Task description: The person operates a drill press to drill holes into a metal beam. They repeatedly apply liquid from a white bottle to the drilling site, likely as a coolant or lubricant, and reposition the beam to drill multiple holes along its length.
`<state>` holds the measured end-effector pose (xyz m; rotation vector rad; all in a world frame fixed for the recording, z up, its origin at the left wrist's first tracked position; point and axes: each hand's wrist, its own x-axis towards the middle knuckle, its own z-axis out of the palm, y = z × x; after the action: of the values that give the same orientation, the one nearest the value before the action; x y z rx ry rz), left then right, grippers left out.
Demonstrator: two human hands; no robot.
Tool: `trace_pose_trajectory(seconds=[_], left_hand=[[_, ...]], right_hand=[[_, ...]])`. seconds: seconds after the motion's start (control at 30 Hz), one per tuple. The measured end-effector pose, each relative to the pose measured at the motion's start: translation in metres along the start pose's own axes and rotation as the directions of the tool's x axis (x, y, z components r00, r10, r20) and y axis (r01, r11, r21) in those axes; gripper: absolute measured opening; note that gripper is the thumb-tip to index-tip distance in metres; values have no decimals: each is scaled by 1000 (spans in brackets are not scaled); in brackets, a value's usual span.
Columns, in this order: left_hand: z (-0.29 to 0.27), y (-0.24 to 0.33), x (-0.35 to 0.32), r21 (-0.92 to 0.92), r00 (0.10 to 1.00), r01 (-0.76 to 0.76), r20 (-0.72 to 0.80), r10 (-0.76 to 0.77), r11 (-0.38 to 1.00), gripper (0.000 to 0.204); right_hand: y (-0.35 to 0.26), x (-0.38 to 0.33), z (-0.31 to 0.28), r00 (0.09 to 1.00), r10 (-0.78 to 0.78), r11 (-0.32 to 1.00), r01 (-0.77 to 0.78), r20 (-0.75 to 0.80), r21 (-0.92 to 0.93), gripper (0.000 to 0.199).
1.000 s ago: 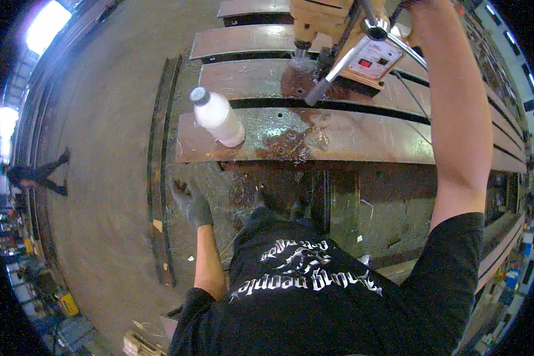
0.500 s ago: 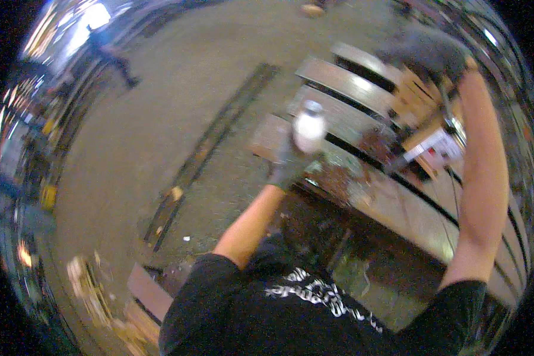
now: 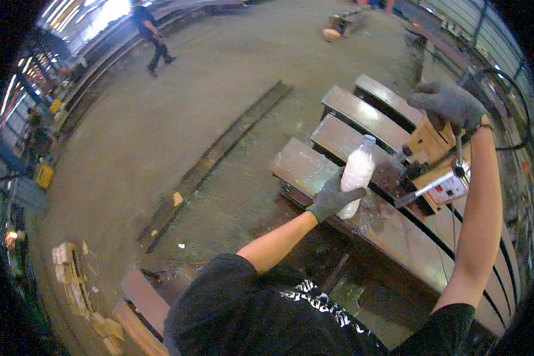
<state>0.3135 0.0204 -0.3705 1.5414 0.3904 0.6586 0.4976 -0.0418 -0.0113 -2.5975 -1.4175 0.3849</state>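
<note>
Steel beams (image 3: 302, 166) lie side by side with dark gaps between them, their tops grey-brown and glossy, with a dark reddish stain near the drill (image 3: 430, 142). The drill stands on the beams, in from their left ends. The bottle (image 3: 358, 169), filled with something white, is over the nearest beam, by its near edge and toward its left end, its cap leaning away from the person; whether its base touches steel I cannot tell. The left hand (image 3: 336, 199), gloved in grey, is wrapped around the bottle's lower half. The right hand (image 3: 451, 107), also gloved, is bent over the drill's top by a lever; whether it grips that lever I cannot tell.

The room is a large hall with a dull brown-grey floor (image 3: 130, 136). A long dark rail (image 3: 219, 154) lies on it, left of the beams, and a wood pile (image 3: 71, 279) sits at lower left. Another person (image 3: 152, 38) walks far off. White ornate lettering (image 3: 323, 302) crosses the black shirt (image 3: 237, 320); the drill's pale panel (image 3: 445, 190) carries a red switch and print too small to read
</note>
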Motion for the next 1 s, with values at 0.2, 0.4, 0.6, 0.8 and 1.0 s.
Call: trace_pose_trajectory(seconds=[0.2, 0.4, 0.6, 0.8, 1.0], left_hand=[[48, -19, -35, -302, 921, 363, 263, -289, 882, 81], [83, -51, -50, -398, 719, 662, 575, -390, 635, 72], [86, -45, -49, -449, 586, 809, 659, -472, 379, 63], [81, -54, -46, -445, 563, 825, 701, -438, 350, 73], [63, -43, -39, -383, 499, 866, 699, -513, 320, 69]], right_hand=[[5, 5, 13, 999, 34, 999, -35, -40, -17, 49], [25, 14, 12, 997, 79, 994, -78, 9, -82, 49], [-50, -15, -1, 942, 337, 931, -331, 7, -155, 56], [-41, -20, 2, 950, 313, 945, -311, 2, -96, 58], [-43, -14, 9, 909, 416, 905, -418, -40, -83, 59]])
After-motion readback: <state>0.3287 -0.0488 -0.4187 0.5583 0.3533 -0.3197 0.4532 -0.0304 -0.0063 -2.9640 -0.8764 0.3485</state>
